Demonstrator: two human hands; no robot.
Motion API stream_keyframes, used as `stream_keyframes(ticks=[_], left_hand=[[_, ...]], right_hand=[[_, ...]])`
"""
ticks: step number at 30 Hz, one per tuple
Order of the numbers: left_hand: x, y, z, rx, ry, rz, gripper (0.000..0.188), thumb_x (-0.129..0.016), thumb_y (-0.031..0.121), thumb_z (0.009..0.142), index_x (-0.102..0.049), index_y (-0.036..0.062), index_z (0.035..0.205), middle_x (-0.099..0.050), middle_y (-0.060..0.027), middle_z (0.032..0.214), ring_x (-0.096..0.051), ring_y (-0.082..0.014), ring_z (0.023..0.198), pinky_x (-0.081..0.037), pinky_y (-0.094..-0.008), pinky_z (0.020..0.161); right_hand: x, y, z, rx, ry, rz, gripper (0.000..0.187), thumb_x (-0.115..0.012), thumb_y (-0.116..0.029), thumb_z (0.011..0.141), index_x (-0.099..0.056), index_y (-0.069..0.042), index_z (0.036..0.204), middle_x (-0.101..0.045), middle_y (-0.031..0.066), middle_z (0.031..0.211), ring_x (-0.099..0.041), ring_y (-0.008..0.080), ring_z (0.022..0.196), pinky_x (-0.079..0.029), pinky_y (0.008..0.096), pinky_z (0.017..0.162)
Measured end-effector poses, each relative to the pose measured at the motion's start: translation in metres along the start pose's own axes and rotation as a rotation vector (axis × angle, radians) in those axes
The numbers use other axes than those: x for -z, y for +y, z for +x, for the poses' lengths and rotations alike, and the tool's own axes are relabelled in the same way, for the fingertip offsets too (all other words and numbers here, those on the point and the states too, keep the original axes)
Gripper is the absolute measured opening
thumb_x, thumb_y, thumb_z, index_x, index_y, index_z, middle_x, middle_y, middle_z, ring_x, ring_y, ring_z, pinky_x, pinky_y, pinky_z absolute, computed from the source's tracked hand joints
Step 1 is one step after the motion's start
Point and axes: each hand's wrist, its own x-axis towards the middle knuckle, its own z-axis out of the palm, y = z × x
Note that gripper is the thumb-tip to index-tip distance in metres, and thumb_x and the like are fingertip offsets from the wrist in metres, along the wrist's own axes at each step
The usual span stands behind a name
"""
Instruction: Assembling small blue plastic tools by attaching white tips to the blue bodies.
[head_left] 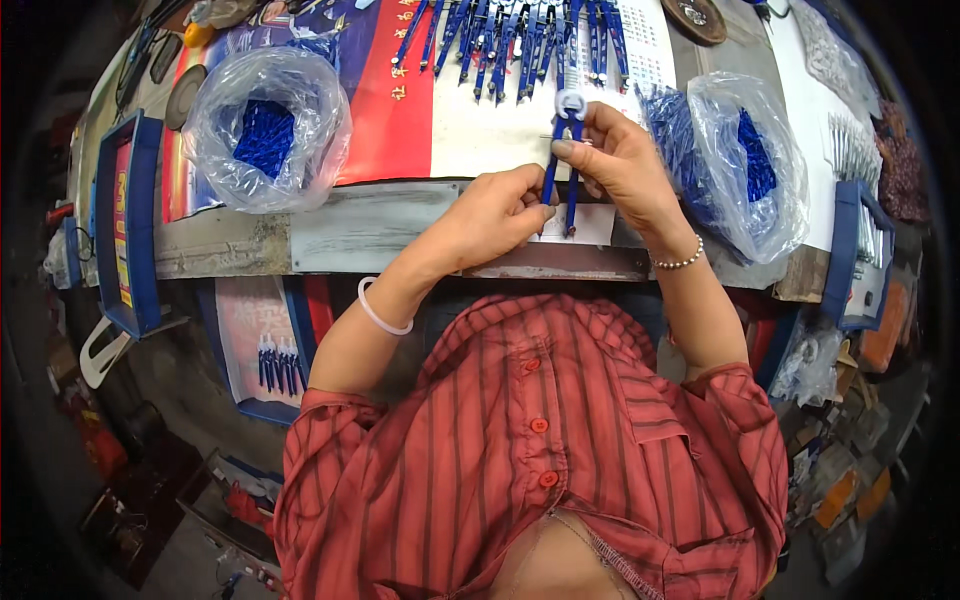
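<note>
A blue drawing compass with a white ring-shaped head stands upright over the table's near edge, its two legs pointing down toward me. My right hand pinches it just below the head, between thumb and fingers. Lower down, my left hand has its fingers closed at the left leg; the fingertips hide part of that leg. Beneath the legs lies a small white sheet. Beyond my hands, several similar blue compasses lie side by side in a row on a poster.
Clear plastic bags with blue parts stand left and right. A blue-rimmed tray with several compasses sits below the table edge. Blue boxes flank the table, left and right. A round brown dish lies at the back.
</note>
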Motion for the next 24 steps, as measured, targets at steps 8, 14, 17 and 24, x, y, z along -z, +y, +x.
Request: stream_keyframes(ticks=[8,14,17,24], left_hand=[[-0.002,0.000,0.003,-0.008,0.032,-0.016,0.013,-0.058,0.010,0.084,-0.055,-0.0020,0.089,-0.059,-0.0091,0.066,-0.057,-0.0145,0.054,-0.045,-0.0294,0.050],[-0.001,0.001,0.003,-0.010,0.040,0.053,0.012,-0.058,0.008,0.085,-0.054,-0.0028,0.088,-0.059,-0.0095,0.066,-0.057,-0.0145,0.054,-0.045,-0.0294,0.049],[-0.002,0.002,0.003,-0.006,0.040,0.027,0.012,-0.058,0.008,0.084,-0.053,-0.0029,0.087,-0.059,-0.0098,0.066,-0.058,-0.0148,0.055,-0.045,-0.0297,0.050],[-0.004,0.004,0.003,0.017,0.073,0.077,0.011,-0.058,0.007,0.084,-0.052,-0.0027,0.085,-0.059,-0.0104,0.065,-0.058,-0.0159,0.055,-0.045,-0.0306,0.051]], right_hand=[[0.002,-0.001,0.012,0.008,0.009,-0.330,0.023,-0.068,-0.025,0.084,-0.061,-0.004,0.088,-0.057,-0.0021,0.069,-0.044,0.0014,0.050,-0.033,0.0166,0.042],[0.001,0.000,0.009,0.065,-0.046,-0.199,0.026,-0.065,-0.031,0.086,-0.059,-0.006,0.080,-0.055,-0.0027,0.066,-0.043,0.0012,0.048,-0.033,0.0169,0.042],[0.005,0.006,0.011,-0.019,-0.048,-0.220,0.025,-0.065,-0.030,0.086,-0.060,-0.006,0.082,-0.055,-0.0029,0.067,-0.044,0.0010,0.049,-0.033,0.0165,0.042],[0.000,0.001,0.012,0.074,-0.043,-0.168,0.026,-0.062,-0.031,0.088,-0.060,-0.005,0.083,-0.055,-0.0036,0.066,-0.043,0.0009,0.049,-0.033,0.0162,0.043]])
